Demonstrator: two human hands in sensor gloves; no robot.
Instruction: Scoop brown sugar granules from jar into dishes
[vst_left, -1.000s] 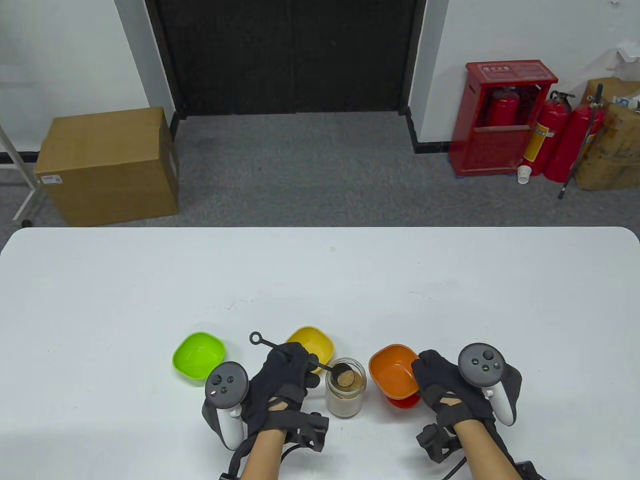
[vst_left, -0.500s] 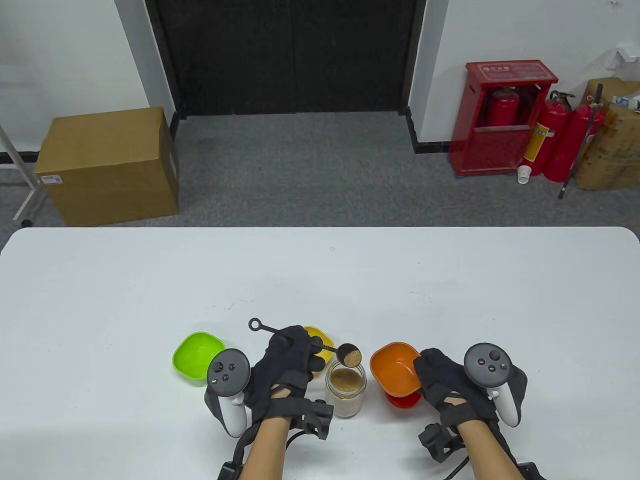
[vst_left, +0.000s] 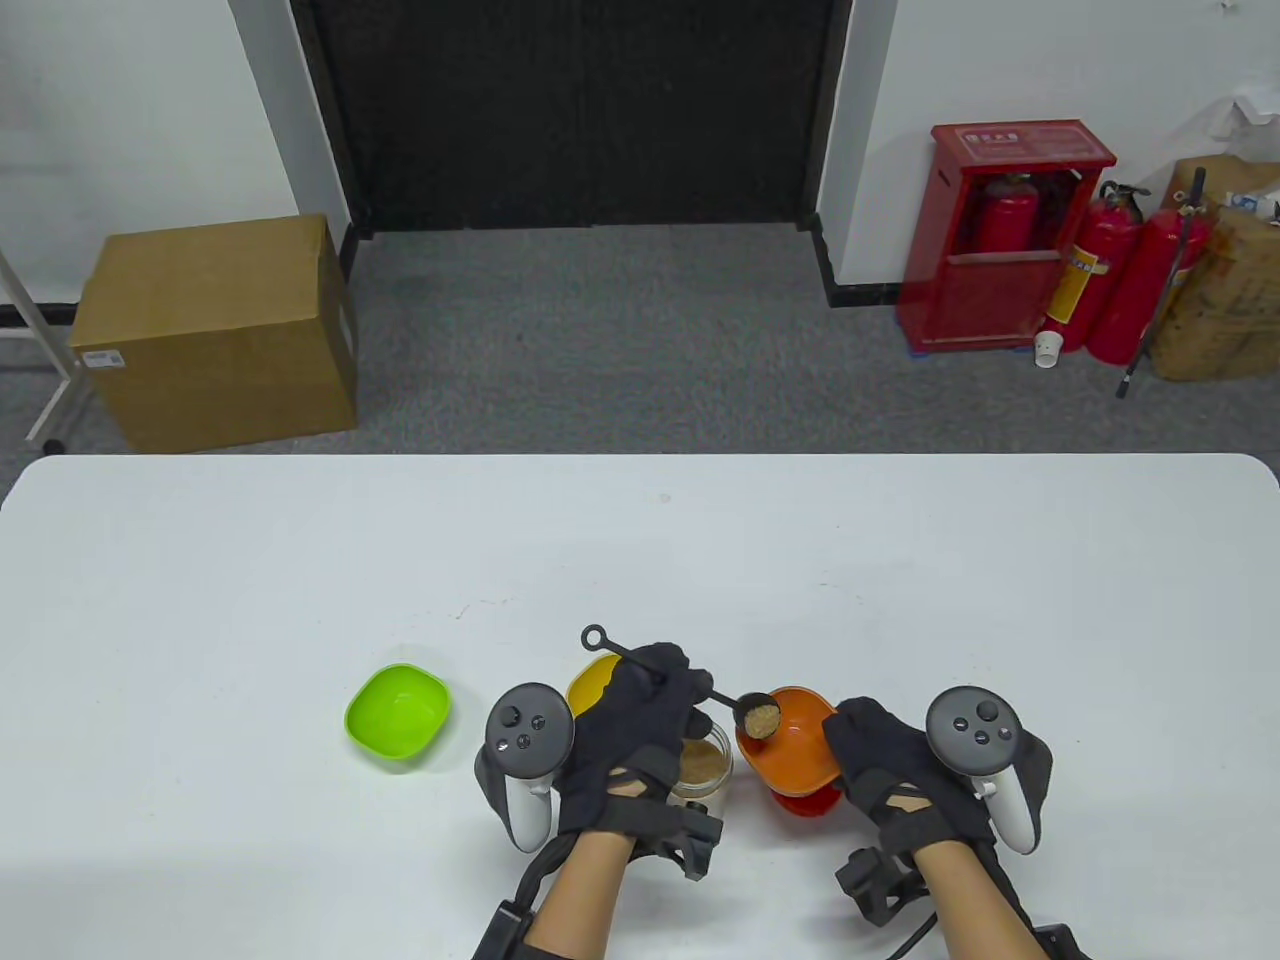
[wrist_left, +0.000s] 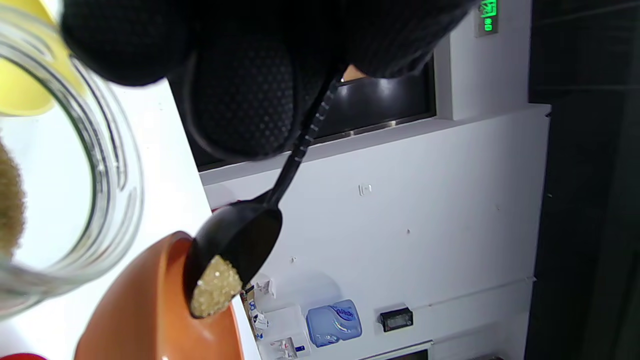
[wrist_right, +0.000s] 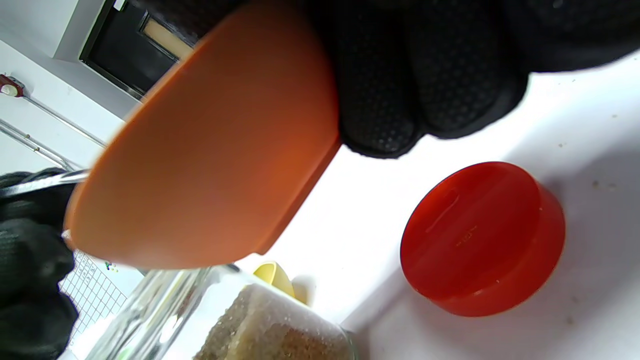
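Note:
My left hand (vst_left: 640, 720) grips the handle of a black spoon (vst_left: 700, 692). Its bowl is heaped with brown sugar (vst_left: 762, 718) and sits over the left rim of the orange dish (vst_left: 800, 745); the left wrist view shows the same sugar (wrist_left: 216, 286) at that dish's rim (wrist_left: 150, 305). My right hand (vst_left: 880, 760) holds the orange dish (wrist_right: 210, 165) by its right side, lifted off the table. The glass jar (vst_left: 703, 768) of brown sugar stands between my hands, partly behind my left hand. The yellow dish (vst_left: 592, 684) and green dish (vst_left: 397, 711) sit to the left.
The jar's red lid (wrist_right: 480, 240) lies on the white table (vst_left: 640, 560) under the raised orange dish; in the table view the lid (vst_left: 805, 802) shows just below the dish. The jar (wrist_right: 270, 325) stands close to the dish's left.
My left hand lifted the loaded spoon out of the jar and carried it right, to the orange dish's left rim. My right hand kept holding the dish.

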